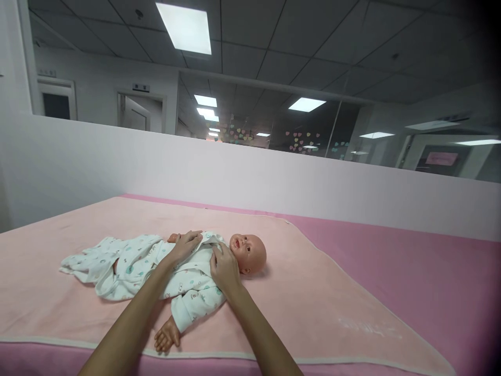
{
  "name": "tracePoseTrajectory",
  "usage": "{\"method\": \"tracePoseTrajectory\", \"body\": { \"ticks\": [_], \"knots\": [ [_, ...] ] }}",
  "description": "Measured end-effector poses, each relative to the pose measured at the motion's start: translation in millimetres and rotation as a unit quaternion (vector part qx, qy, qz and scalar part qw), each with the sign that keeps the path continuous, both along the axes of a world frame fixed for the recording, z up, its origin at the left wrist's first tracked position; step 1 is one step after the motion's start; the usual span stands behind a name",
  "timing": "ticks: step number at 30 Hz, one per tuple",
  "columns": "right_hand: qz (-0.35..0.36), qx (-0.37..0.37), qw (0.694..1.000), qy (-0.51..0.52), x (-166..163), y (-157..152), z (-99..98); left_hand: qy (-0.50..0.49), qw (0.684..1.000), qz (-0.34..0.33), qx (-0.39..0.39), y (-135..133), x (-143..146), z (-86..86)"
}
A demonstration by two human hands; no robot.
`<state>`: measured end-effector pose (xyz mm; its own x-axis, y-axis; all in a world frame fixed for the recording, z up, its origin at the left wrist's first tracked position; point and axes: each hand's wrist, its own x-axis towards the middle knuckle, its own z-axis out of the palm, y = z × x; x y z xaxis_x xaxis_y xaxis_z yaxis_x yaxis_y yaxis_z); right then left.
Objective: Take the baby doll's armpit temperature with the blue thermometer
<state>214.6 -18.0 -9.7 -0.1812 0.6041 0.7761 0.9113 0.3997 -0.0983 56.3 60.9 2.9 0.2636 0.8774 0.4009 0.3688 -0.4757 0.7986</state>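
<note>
My left hand and right hand press flat, fingers loosely spread and gripping nothing, on the doll's printed romper atop the pink blanket.

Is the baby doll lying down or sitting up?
Lying down. The baby doll is flat on its back on the pink blanket, face up, with the left hand and right hand on its chest.

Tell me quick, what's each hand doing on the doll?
Left hand: open, resting flat on the doll's chest.
Right hand: fingers curled on the romper by the neck; a grip cannot be told.
</note>
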Motion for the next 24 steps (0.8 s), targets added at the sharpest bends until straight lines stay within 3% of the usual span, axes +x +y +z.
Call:
{"method": "tracePoseTrajectory", "body": {
  "ticks": [6, 13, 19, 24],
  "knots": [
    [-0.025, -0.051, 0.998, -0.017, -5.0, 0.6, 3.2, 0.079, 0.997, 0.008, 0.004, -5.2, 1.1, 4.0],
    [-0.020, -0.051, 0.997, 0.063, -8.4, 1.2, 3.8, 0.132, 0.991, 0.020, 0.010, -11.8, 3.2, 7.6],
    [0.079, 0.046, 0.980, 0.176, 1.1, 3.0, -2.4, 0.145, 0.984, 0.078, 0.072, -26.0, 8.2, 11.2],
    [0.043, 0.176, 0.960, 0.215, 19.3, 3.0, 7.2, 0.145, 0.983, 0.055, 0.101, -33.3, 10.5, 16.1]
  ]
}}
